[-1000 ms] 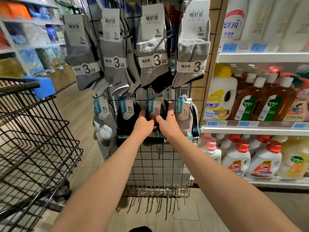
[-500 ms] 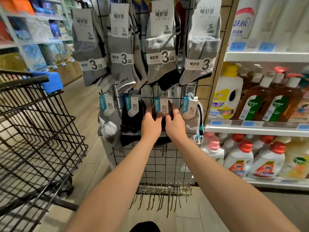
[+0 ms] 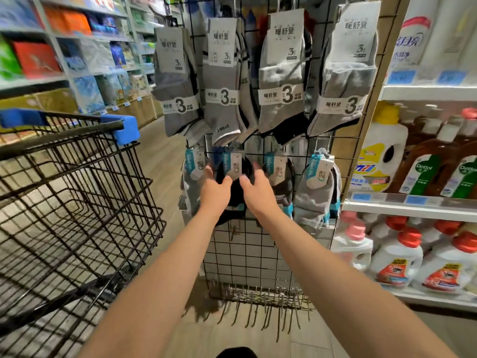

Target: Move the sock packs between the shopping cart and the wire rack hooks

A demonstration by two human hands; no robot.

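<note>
In a shop aisle beside my wire cart, both my left hand and right hand reach open-fingered, gripping nothing, at the black sock pack hanging on the grid rack's lower row; I'd best lift it straight off its hook.

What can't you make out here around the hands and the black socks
Head view only:
- Black sock pack: mostly hidden behind left hand and right hand.
- Fingertips: motion-blurred; contact with the pack unclear.
- Its hook on the wire rack: hidden by the tag.
- Price labels: blurred, unreadable.
</note>
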